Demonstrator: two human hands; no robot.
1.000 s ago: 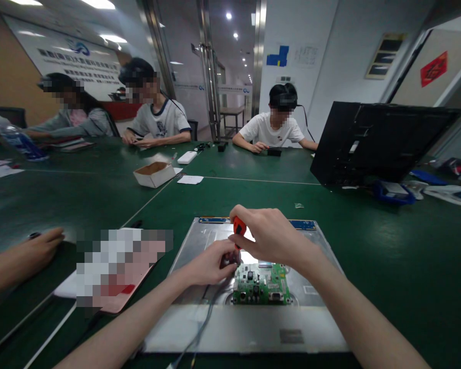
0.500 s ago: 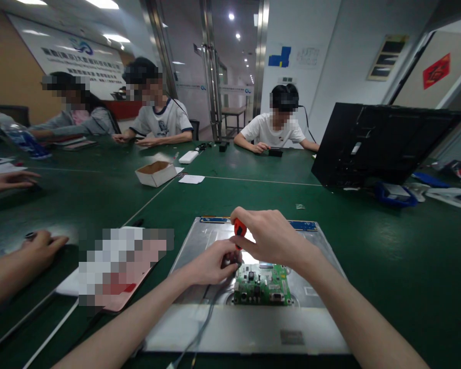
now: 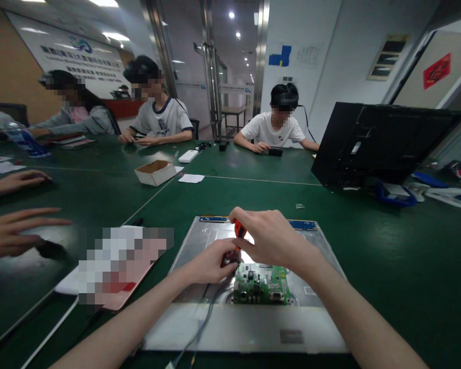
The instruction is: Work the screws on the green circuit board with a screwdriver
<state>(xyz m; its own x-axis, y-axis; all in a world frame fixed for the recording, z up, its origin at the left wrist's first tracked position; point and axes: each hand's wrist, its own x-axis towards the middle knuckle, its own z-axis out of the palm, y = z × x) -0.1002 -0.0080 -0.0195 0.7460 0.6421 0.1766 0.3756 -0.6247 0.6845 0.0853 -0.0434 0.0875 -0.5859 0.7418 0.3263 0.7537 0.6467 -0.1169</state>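
Head view: near metal panel (image 3: pixel 253 328) bears the green board (image 3: pixel 263 284); right hand (image 3: pixel 271 234) pinches an orange screwdriver (image 3: pixel 239 229) by the board's far-left corner, left hand (image 3: pixel 215 261) curled there, hold unclear. Seemingly screwdriving; next calls for steady, upright turning.

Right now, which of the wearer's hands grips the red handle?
The right hand: it's curled around the red handle. The left hand sits lower, by the green circuit board's upper left corner.
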